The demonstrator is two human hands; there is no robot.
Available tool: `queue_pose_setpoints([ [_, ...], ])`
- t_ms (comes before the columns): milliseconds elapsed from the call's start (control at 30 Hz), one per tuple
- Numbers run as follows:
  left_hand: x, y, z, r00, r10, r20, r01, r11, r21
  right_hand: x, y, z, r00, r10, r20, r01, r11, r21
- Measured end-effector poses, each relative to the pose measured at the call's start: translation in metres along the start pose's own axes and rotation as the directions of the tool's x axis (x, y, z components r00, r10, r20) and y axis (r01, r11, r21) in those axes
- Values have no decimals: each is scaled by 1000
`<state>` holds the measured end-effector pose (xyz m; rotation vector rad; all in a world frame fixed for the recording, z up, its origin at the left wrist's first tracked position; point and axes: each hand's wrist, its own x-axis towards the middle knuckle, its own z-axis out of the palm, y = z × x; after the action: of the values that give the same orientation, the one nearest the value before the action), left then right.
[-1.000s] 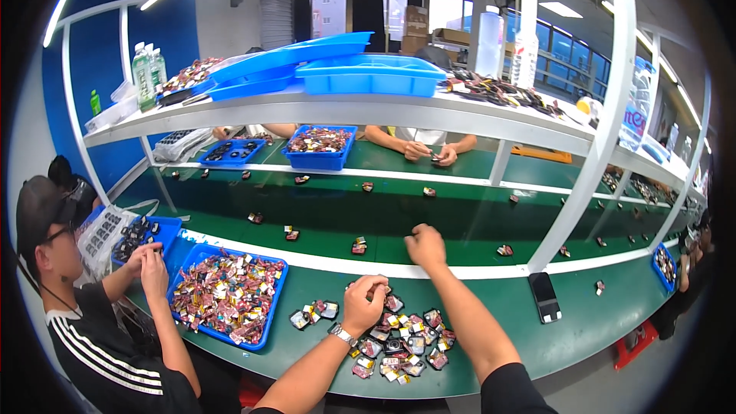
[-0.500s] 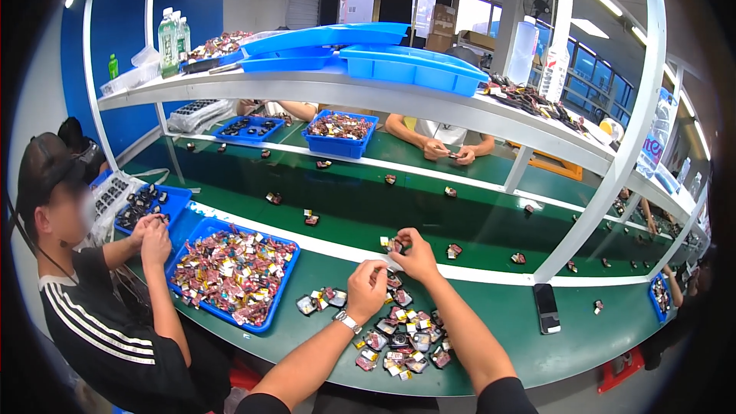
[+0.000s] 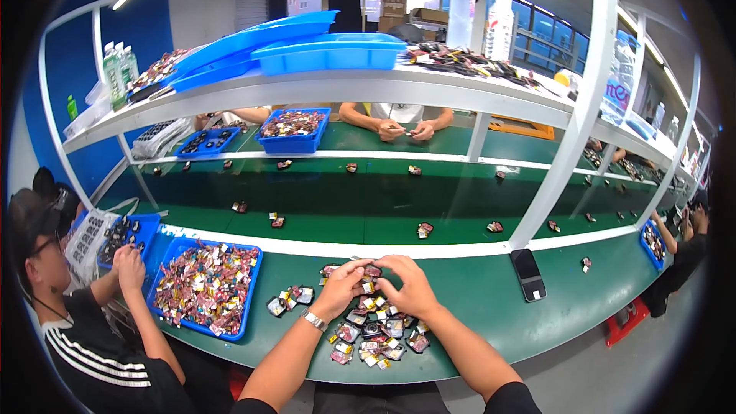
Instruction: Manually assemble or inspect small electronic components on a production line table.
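Above a pile of small electronic modules (image 3: 373, 349), reddish boards with white and yellow labels in black frames, my two hands meet. My left hand (image 3: 343, 289), with a silver watch at the wrist, is closed with its fingertips on one such module (image 3: 369, 282). From the other side, my right hand (image 3: 406, 287) curls its fingers and thumb round the same module. Fingers cover part of it, so its details are hidden. A few more modules (image 3: 290, 300) lie left of my left wrist on the green worktable (image 3: 475, 303).
A blue tray (image 3: 249, 299) heaped with modules stands left, beside a co-worker (image 3: 92, 337) handling a part. A phone (image 3: 527, 274) lies to the right. Beyond a white rail (image 3: 460, 249), modules are spaced along a green surface. White shelf posts (image 3: 563, 138) rise at the right.
My right hand has drawn back from the white rail with a module. Both hands have come together on it over the pile. The view has shifted to the right.
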<state>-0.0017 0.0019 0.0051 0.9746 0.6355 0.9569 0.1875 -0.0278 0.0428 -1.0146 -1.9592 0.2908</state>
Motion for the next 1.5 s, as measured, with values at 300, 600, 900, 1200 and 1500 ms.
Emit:
queue_pose_setpoints([
  [300, -2, -1, 7, 999, 37, 0, -37, 996, -85, 1, 4, 6, 976, -211, -62, 185, 940, -287],
  [600, 0, -9, 2, 999, 49, -10, -49, 999, -18, 3, 12, 8, 985, -169, 13, 168, 959, -229],
  [900, -1, -5, 2, 999, 40, 33, -40, 999, 5, 0, 21, 3, 993, -79, 91, 85, 995, -56],
  [1200, -1, -1, -3, 985, 29, 170, -43, 996, 83, -3, 15, 4, 998, 26, 52, -26, 1000, -6],
  [1500, -2, -2, -3, 980, 24, 198, -49, 992, 120, -5, 14, 2, 992, 102, 81, -105, 994, 41],
])
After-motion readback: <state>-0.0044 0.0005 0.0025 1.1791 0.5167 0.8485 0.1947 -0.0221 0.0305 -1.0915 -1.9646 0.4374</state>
